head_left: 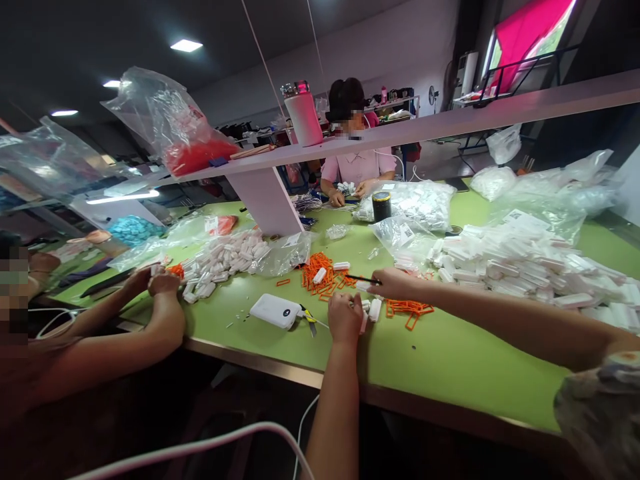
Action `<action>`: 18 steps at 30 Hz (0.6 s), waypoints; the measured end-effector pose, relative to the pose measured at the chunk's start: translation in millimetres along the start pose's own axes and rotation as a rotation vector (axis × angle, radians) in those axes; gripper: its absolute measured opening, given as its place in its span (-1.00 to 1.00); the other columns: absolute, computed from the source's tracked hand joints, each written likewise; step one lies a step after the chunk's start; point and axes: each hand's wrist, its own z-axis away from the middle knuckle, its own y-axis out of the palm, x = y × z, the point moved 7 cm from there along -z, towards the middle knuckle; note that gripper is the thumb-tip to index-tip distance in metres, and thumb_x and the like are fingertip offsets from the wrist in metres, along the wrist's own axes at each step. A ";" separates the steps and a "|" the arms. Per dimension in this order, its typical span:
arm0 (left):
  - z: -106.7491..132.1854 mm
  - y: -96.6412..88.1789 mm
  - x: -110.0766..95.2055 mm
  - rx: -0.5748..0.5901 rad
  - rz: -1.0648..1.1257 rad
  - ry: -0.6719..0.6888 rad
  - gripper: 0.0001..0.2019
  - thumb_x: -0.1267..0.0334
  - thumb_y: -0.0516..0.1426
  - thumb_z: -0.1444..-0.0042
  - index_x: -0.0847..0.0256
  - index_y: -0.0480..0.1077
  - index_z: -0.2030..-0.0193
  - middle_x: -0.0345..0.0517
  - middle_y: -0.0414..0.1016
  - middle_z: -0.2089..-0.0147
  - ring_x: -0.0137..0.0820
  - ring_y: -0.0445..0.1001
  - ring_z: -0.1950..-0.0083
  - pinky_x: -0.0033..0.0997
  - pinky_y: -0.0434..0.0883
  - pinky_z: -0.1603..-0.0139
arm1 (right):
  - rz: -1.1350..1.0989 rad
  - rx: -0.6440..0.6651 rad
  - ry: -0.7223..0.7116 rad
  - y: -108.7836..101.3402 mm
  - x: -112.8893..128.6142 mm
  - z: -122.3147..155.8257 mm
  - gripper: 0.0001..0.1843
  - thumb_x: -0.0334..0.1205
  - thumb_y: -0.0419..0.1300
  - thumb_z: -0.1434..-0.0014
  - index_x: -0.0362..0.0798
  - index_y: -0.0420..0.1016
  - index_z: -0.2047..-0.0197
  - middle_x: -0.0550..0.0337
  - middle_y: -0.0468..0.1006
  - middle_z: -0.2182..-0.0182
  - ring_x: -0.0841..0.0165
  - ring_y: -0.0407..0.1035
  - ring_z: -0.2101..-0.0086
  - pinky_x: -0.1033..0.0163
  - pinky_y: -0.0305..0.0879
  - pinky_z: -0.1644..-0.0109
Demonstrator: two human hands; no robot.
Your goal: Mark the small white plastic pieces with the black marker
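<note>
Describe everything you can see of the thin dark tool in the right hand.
The thin dark tool is a slender, straight stick, nearly black; its material can't be told. The fingers of the right hand grip one end, hiding that part. The rest points leftward, close to level in the picture, appearing just beyond the left hand, beside the orange pieces. Whether its tip touches anything is unclear.

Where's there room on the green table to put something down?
Biggest patch: the green table between the right forearm and the front edge. Smaller: between the white device and that edge. It's crowded around the left hand and right hand, with orange frames and white pieces.
</note>
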 end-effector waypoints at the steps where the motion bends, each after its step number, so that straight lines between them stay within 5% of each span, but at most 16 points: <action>1: -0.3 -0.3 0.5 0.001 0.004 -0.001 -0.72 0.16 0.12 -0.30 0.16 0.52 0.41 0.05 0.51 0.27 -0.14 0.49 0.12 -0.12 0.45 -0.05 | -0.011 0.021 -0.012 5.3 -2.8 11.9 -0.68 -0.05 0.23 -0.43 -0.11 0.56 -0.07 0.05 0.62 0.04 0.24 0.55 0.12 0.12 0.51 0.03; 6: -4.5 -6.7 3.1 -0.015 0.018 -0.011 -0.79 0.22 0.12 -0.27 0.20 0.58 0.21 0.11 0.57 0.16 -0.10 0.52 0.01 -0.05 0.45 -0.13 | -0.112 0.075 -0.090 35.1 -11.4 64.7 -0.77 -0.16 0.26 -0.34 -0.12 0.64 0.06 -0.01 0.70 0.18 0.21 0.56 0.21 0.30 0.24 0.26; 10: -7.4 -12.2 6.8 -0.040 0.013 -0.042 -0.76 0.24 0.12 -0.25 0.24 0.59 0.09 0.16 0.59 0.09 -0.07 0.53 -0.04 0.00 0.43 -0.20 | -0.098 0.088 -0.093 43.3 -18.1 74.9 -0.76 -0.16 0.27 -0.33 -0.10 0.65 0.04 -0.02 0.71 0.16 0.17 0.58 0.18 0.30 0.22 0.27; 14: -16.8 -18.7 12.9 -0.058 -0.008 -0.076 -0.70 0.24 0.12 -0.24 0.27 0.58 -0.02 0.22 0.58 -0.01 -0.02 0.51 -0.11 0.03 0.40 -0.25 | -0.139 -0.006 -0.080 28.7 -16.0 49.6 -0.76 -0.15 0.21 -0.40 -0.08 0.65 0.04 0.03 0.72 0.18 0.23 0.59 0.19 0.33 0.27 0.24; 18: -39.8 -23.7 26.6 -0.038 -0.122 -0.198 -0.56 0.28 0.13 -0.24 0.26 0.48 -0.25 0.31 0.48 -0.22 0.06 0.42 -0.27 0.07 0.35 -0.30 | -0.147 -0.107 -0.057 4.8 0.0 -4.0 -0.69 -0.13 0.09 -0.49 -0.09 0.61 -0.05 -0.04 0.69 0.06 0.18 0.58 0.06 0.26 0.37 0.06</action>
